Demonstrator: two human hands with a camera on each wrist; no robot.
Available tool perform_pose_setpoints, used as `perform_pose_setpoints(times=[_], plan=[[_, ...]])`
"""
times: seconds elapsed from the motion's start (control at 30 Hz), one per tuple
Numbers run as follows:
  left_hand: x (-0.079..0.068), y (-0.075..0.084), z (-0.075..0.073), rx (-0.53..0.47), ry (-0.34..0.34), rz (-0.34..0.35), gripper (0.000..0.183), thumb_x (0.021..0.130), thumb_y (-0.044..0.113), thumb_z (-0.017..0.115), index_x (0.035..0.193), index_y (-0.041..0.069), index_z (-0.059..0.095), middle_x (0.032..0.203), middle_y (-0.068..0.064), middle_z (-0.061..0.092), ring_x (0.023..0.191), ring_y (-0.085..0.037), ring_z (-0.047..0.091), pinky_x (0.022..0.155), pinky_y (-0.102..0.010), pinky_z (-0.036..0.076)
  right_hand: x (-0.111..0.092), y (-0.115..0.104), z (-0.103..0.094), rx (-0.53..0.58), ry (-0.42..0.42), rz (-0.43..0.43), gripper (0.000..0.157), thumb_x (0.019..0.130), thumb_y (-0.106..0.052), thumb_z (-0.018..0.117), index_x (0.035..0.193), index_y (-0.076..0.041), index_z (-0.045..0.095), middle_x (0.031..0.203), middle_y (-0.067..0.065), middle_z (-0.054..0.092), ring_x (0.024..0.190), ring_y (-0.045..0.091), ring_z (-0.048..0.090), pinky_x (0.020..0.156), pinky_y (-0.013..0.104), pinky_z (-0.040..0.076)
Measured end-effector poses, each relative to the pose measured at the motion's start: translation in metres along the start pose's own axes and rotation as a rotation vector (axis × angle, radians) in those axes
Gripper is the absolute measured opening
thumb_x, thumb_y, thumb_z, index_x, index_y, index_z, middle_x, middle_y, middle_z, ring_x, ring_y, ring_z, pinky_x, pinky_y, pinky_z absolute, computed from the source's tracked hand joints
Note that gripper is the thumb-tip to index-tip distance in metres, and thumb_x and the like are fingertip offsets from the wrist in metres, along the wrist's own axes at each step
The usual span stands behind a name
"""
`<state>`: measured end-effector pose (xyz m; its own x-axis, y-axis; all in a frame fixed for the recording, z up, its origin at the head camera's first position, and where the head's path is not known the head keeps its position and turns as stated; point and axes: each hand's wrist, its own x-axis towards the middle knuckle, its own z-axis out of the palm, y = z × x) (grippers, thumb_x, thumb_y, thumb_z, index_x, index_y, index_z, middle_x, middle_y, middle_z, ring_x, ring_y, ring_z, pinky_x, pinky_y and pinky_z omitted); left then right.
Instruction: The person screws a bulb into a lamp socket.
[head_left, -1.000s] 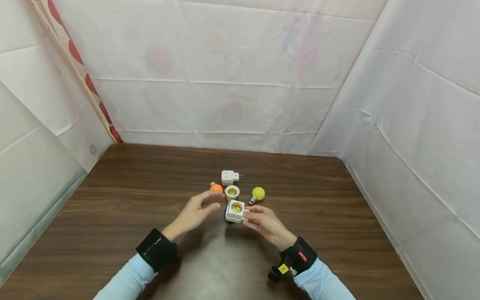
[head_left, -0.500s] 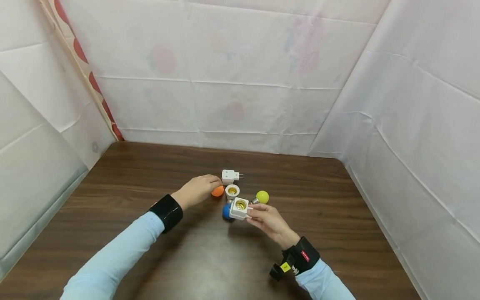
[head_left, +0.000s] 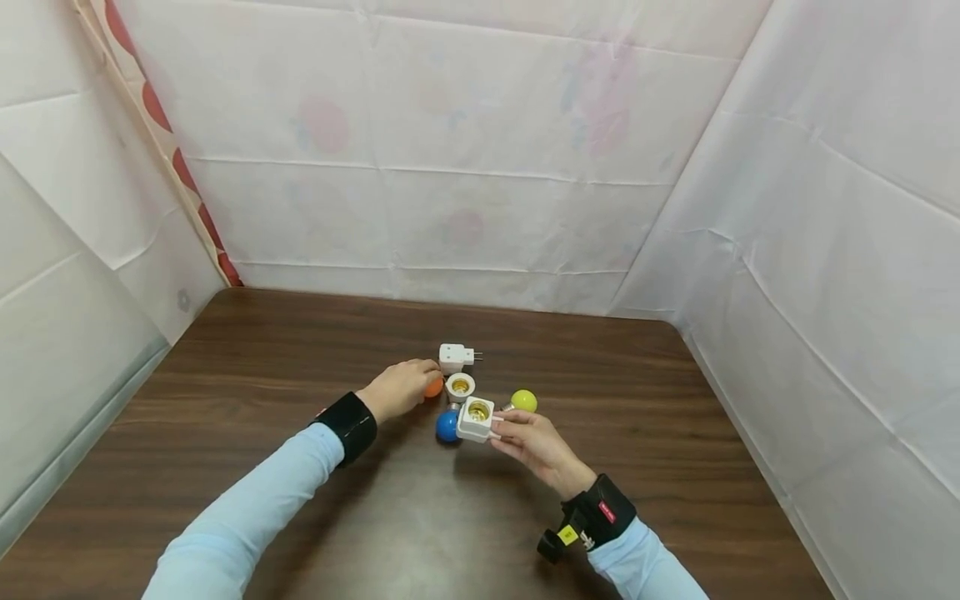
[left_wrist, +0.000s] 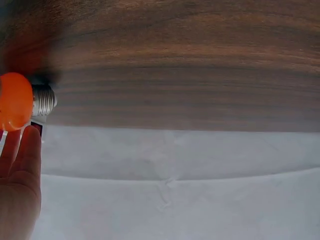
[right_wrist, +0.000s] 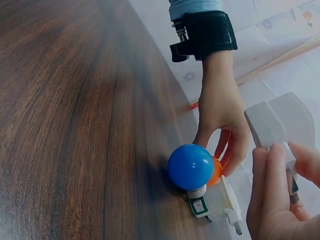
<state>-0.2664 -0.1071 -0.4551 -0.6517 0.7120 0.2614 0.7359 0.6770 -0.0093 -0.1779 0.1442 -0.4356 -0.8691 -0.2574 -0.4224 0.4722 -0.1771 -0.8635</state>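
On the bench (head_left: 420, 517), left hand (head_left: 400, 389) pinches the orange bulb (left_wrist: 16, 101) beside the round socket (head_left: 461, 387), right hand (head_left: 536, 447) holds the square socket (head_left: 475, 422) by its plug end; reads as bulb pickup, next needing a clear lift.

A left hand (head_left: 399, 389) partly covers the orange bulb (head_left: 434, 388) in its grip, which the left wrist view's edge also crops. Just beyond the grip of the right hand (head_left: 538, 448) on a square socket (head_left: 476, 421), the base of the yellow bulb (head_left: 525, 400) is mostly hidden; a label (right_wrist: 199, 206) near the left hand's grip is too small to read.
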Motion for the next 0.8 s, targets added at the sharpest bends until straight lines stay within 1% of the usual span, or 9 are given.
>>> perform_pose_setpoints(times=[0.13, 0.23, 0.33, 0.5, 0.67, 0.8], plan=[[0.001, -0.001, 0.007, 0.011, -0.006, 0.004, 0.042, 0.068, 0.002, 0.077, 0.108, 0.004, 0.064, 0.107, -0.01, 0.061, 0.097, -0.026, 0.06, 0.081, -0.038, 0.052, 0.001, 0.001, -0.001, 0.006, 0.006, 0.003, 0.034, 0.081, -0.012, 0.069, 0.111, 0.002, 0.057, 0.105, 0.013, 0.057, 0.081, 0.014, 0.064, 0.078, 0.025, 0.053], [0.001, -0.001, 0.011, 0.026, -0.017, -0.002, 0.039, 0.071, -0.002, 0.073, 0.109, 0.005, 0.064, 0.106, -0.01, 0.061, 0.097, -0.026, 0.06, 0.08, -0.038, 0.052, 0.001, 0.003, -0.002, 0.007, 0.002, 0.001, 0.032, 0.083, -0.01, 0.067, 0.111, 0.002, 0.057, 0.104, 0.013, 0.056, 0.081, 0.014, 0.064, 0.078, 0.025, 0.053], [0.001, -0.002, 0.014, 0.046, -0.027, -0.007, 0.036, 0.074, -0.004, 0.069, 0.109, 0.006, 0.065, 0.105, -0.009, 0.062, 0.097, -0.025, 0.06, 0.08, -0.038, 0.052, 0.002, 0.004, -0.002, 0.009, 0.001, 0.0, 0.033, 0.083, -0.009, 0.066, 0.113, 0.003, 0.056, 0.104, 0.013, 0.055, 0.082, 0.014, 0.063, 0.078, 0.025, 0.053], [0.002, -0.004, 0.014, 0.074, -0.033, 0.002, 0.034, 0.076, -0.003, 0.068, 0.109, 0.007, 0.064, 0.105, -0.009, 0.061, 0.096, -0.025, 0.06, 0.079, -0.038, 0.052, 0.002, 0.004, -0.003, 0.016, -0.004, -0.008, 0.035, 0.084, -0.008, 0.064, 0.116, 0.005, 0.054, 0.103, 0.013, 0.055, 0.082, 0.014, 0.063, 0.078, 0.024, 0.053], [0.001, -0.003, 0.014, 0.078, -0.053, 0.0, 0.036, 0.077, -0.003, 0.068, 0.111, 0.007, 0.064, 0.109, -0.011, 0.061, 0.1, -0.026, 0.06, 0.082, -0.039, 0.052, 0.002, 0.005, -0.002, 0.02, -0.013, 0.002, 0.036, 0.085, -0.007, 0.063, 0.118, 0.005, 0.053, 0.102, 0.013, 0.055, 0.081, 0.013, 0.063, 0.077, 0.023, 0.053], [0.001, -0.003, 0.013, 0.067, -0.041, -0.009, 0.037, 0.076, -0.003, 0.069, 0.111, 0.007, 0.064, 0.11, -0.011, 0.061, 0.101, -0.026, 0.06, 0.084, -0.04, 0.051, 0.003, 0.004, -0.003, 0.016, -0.016, 0.006, 0.039, 0.085, -0.008, 0.064, 0.119, 0.006, 0.051, 0.102, 0.013, 0.055, 0.081, 0.013, 0.063, 0.078, 0.023, 0.053]])
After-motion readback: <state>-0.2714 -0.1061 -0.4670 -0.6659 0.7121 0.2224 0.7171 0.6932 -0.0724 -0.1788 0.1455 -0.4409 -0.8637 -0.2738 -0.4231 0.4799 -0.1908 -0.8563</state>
